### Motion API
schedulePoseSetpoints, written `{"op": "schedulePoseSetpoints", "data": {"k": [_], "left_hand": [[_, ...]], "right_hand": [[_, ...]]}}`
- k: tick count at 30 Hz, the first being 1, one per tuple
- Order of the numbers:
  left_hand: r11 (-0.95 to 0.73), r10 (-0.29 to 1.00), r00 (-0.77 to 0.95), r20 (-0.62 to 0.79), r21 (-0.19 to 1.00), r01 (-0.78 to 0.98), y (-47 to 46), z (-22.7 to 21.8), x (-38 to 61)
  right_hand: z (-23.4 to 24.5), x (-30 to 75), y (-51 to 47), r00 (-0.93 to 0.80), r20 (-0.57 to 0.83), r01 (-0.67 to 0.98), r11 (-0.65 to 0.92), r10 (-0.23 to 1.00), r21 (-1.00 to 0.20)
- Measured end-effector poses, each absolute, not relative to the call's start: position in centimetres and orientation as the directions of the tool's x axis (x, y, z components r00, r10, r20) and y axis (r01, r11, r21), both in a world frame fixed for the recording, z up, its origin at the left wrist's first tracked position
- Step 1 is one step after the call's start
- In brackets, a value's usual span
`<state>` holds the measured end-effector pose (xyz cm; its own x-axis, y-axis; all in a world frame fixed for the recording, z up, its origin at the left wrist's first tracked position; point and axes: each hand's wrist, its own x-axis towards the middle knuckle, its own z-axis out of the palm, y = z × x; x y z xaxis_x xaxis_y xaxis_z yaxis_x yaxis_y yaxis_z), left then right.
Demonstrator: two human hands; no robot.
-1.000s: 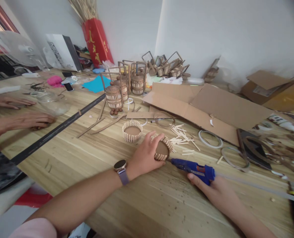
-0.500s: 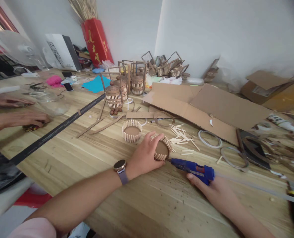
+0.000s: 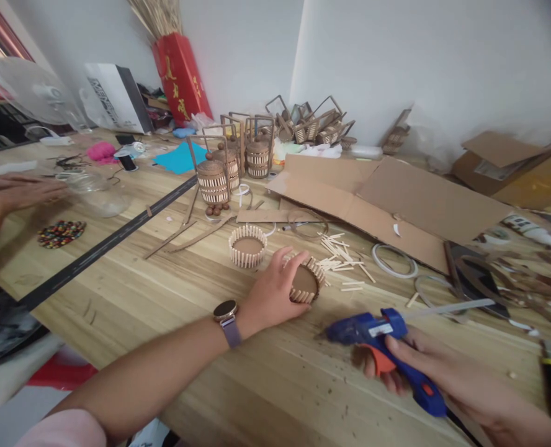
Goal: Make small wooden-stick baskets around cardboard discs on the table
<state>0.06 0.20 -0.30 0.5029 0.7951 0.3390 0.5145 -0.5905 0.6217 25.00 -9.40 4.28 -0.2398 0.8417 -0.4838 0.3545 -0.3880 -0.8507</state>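
In the middle of the frame, the left hand (image 3: 272, 292) curls its fingers (image 3: 295, 266) around a little basket (image 3: 307, 280) with sticks (image 3: 306, 297) along most of its edge, though one bit looks bare, and, lower right, the right hand (image 3: 436, 364) grips a blue glue gun (image 3: 363, 328).

The white box (image 3: 117, 97) reads "MENS", the red bag (image 3: 183, 81) "力".

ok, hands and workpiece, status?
Left hand gripping stick-edged base. Right hand holding blue glue gun, nozzle apart from base. Loose sticks beyond base, not between it and nozzle.
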Motion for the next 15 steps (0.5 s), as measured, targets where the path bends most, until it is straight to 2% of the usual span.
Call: {"op": "schedulePoseSetpoints", "data": {"k": [3,6,8,10,12,15], "left_hand": [[-0.595,0.791,0.506,0.345,0.626,0.504,0.2,-0.3,0.1],[-0.593,0.791,0.507,0.341,0.629,0.503,0.2,-0.3,0.1],[-0.589,0.794,0.507,0.335,0.629,0.507,0.2,-0.3,0.0],[-0.587,0.796,0.508,0.329,0.627,0.512,0.2,-0.2,0.0],[-0.585,0.796,0.511,0.324,0.625,0.516,0.3,-0.2,0.0],[-0.577,0.801,0.510,0.313,0.630,0.519,0.2,-0.2,0.1]], "right_hand": [[4.7,24.5,-9.9,-0.412,-0.595,0.309,-0.508,0.690,-0.804],[4.2,24.2,-10.3,-0.373,-0.661,0.410,-0.524,0.651,-0.747],[4.0,24.1,-10.5,-0.323,-0.610,0.553,-0.379,0.723,-0.742],[4.3,24.4,-10.3,-0.308,-0.510,0.711,-0.162,0.803,-0.685],[4.7,25.0,-9.7,-0.276,-0.431,0.841,0.000,0.859,-0.540],[5.0,26.3,-7.5,-0.223,-0.272,0.944,0.137,0.936,-0.301]]}}
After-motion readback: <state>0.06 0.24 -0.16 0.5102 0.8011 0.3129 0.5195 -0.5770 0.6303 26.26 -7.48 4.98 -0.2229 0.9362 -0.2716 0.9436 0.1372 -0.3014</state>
